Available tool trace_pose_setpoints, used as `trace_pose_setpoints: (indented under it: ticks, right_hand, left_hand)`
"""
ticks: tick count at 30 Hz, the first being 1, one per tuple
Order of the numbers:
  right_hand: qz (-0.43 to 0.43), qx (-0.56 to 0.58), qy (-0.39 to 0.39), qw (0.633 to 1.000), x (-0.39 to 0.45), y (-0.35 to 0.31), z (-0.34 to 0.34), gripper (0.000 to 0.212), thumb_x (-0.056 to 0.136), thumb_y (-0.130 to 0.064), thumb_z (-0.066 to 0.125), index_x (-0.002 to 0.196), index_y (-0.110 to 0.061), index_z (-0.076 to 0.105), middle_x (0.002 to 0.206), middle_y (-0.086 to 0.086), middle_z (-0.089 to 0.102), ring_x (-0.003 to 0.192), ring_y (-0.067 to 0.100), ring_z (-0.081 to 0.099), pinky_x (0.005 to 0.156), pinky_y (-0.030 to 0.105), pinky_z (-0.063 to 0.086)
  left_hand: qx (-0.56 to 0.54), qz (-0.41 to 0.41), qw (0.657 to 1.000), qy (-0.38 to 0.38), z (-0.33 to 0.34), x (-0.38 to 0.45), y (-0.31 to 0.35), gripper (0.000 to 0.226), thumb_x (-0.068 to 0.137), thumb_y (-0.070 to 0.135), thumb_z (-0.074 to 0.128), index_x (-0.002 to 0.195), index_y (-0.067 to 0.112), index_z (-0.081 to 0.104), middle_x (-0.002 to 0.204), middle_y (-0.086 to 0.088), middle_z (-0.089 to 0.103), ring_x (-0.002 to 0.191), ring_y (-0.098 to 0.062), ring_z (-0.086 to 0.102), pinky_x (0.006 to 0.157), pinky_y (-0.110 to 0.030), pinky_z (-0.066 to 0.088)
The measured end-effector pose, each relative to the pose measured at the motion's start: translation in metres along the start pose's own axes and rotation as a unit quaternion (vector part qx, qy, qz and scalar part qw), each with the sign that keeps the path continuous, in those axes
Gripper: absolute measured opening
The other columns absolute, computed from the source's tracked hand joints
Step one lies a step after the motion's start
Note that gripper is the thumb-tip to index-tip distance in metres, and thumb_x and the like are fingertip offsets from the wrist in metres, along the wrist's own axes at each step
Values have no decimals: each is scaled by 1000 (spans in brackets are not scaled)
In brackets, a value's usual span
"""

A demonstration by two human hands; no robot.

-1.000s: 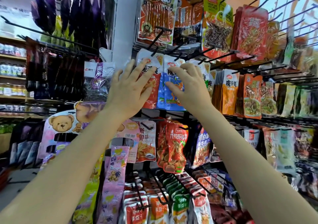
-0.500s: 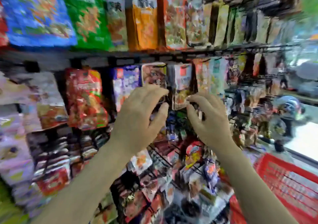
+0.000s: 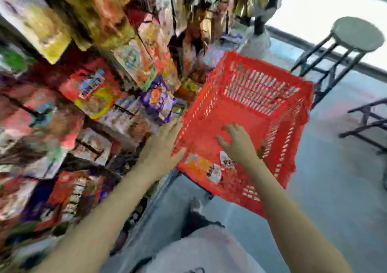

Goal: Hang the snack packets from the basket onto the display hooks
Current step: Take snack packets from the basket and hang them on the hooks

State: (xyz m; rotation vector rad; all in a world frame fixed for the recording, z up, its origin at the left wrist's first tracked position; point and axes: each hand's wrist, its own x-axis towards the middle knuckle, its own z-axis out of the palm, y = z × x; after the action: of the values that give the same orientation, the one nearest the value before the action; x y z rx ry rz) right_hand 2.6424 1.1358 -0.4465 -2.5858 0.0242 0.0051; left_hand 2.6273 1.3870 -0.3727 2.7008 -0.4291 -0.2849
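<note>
The red plastic basket (image 3: 247,96) sits beside the display rack (image 3: 88,96), its slatted walls tilted toward the person, with its left rim close against the hanging goods. Down in its near corner lie a few snack packets (image 3: 206,167), orange and white, flat on the bottom; the picture is too smeared to count them or read them.

The person's right hand (image 3: 237,145) is inside the basket, above the bottom near the middle, with the fingers spread and slightly bent, holding nothing. It is just beyond the packets, and I cannot tell whether the heel of the hand touches them. The left hand (image 3: 160,147) is at the basket's left rim, fingers straight and close together, the thumb lying along the rim's edge; whether it presses on the plastic or only hovers against it is not clear.

The rack to the left is crowded with bright packets on hooks, all blurred. Beyond the basket's far right corner stands a round stool (image 3: 356,36) with dark legs on the grey floor (image 3: 339,189), well apart from the basket. At the bottom edge, the person's pale shorts (image 3: 201,249) show.
</note>
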Motion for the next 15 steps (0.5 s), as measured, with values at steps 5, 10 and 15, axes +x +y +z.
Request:
trace_pose_setpoints:
  ticks: [5,10,15]
  right_hand:
    - [110,5,-219,969,16,42,30,53,88,-33,74,131,-7,57,125,21,60,119,38,55,98,42,44]
    - [207,-45,-255,943,24,53,73,59,92,-29,67,141,-8,40,131,25,48,121,45,53,98,45,46]
    - [318,-79,-212,921,10,65,88,59,96,-24,61,141,-1,31,138,30,39,127,44,49,104,41,42]
  left_hand:
    - [10,-23,999,-21,28,16,10,82,87,55,39,155,10,36,163,-15,29,142,-34,40,111,-49,39]
    - [39,-55,998,-21,30,19,12,92,87,61,36,161,9,17,161,-17,30,143,-34,37,111,-49,38]
    - [68,-73,994,-36,35,18,12,94,89,66,31,162,12,8,162,-16,27,144,-35,33,113,-48,36]
